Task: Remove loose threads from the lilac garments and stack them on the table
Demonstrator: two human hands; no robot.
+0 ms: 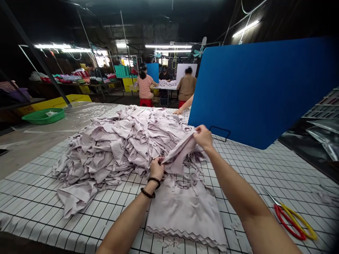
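A pale lilac garment (178, 159) is stretched between my two hands, above the table. My left hand (157, 168), with two dark beaded bracelets on the wrist, pinches its lower left end. My right hand (203, 137) grips the upper right end, close to the blue panel. Directly below lies a flat stack of similar garments (185, 211) with wavy lower edges. Behind and to the left of my hands rises a large loose heap of the same lilac garments (113, 141).
Scissors (291, 220) with red and yellow handles lie at the right on the checked tablecloth (254, 165). A blue panel (254, 91) stands on a black wire foot. Another person's hand (180, 111) touches the heap's far side. A green basin (43, 115) sits far left; several people work beyond.
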